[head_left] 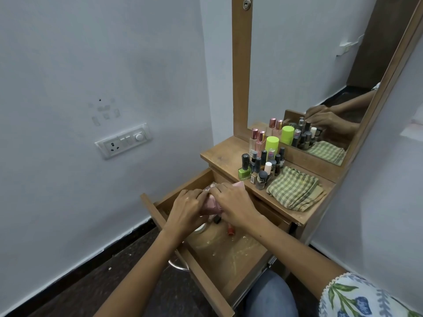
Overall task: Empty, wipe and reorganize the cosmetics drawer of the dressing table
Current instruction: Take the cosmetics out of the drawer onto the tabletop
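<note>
Hands, left [186, 208] and right [231, 202], clasp a soft pink pouch [211, 203] over the open wooden drawer [229, 255].

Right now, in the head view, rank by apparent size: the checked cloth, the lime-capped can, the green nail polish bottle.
1. Checked cloth, clearly largest.
2. Lime-capped can.
3. Green nail polish bottle, though it stands nearer the camera, so its gap from the can is unsure.
</note>
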Motion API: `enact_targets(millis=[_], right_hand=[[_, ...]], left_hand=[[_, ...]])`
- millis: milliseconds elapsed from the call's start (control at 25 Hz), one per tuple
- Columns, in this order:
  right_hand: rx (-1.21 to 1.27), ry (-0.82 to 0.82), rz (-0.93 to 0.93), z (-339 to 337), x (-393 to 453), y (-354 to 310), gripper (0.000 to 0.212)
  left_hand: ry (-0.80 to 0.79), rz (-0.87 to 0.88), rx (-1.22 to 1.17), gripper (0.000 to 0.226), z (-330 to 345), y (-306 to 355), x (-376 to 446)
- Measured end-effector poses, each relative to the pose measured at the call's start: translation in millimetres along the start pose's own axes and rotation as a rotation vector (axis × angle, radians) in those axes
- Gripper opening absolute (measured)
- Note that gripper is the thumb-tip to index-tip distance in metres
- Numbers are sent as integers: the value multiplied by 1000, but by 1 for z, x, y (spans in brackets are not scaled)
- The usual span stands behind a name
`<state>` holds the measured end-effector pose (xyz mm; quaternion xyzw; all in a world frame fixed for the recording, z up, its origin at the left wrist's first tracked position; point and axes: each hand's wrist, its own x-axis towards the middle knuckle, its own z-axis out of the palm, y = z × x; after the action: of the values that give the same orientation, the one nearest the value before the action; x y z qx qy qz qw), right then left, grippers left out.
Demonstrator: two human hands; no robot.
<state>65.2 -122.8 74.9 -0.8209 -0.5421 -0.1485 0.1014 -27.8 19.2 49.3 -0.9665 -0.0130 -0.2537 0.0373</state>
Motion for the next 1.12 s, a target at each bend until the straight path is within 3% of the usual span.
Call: enact_targets(millis=[160,360,480,600,960,1120], right_hand=[[164,197,-42,-17,-2,-2,45],[371,268,197,-11,-51,12,29],[557,177,385,14,-71,11,27],[707,97,474,29,-73,6,30],[547,21,529,36,-75,6,23],[506,-10,539,36,-75,6,21]], left_hand=[[89,-269,-167,52,-13,0,6],[207,-565,-445,52,-18,-1,41],[214,-598,-637,57,0,9,83],[185,-569,-662,65,19,14,118],[105,-444,-518,63,34,13,149],[151,-511,-566,52,33,7,140]])
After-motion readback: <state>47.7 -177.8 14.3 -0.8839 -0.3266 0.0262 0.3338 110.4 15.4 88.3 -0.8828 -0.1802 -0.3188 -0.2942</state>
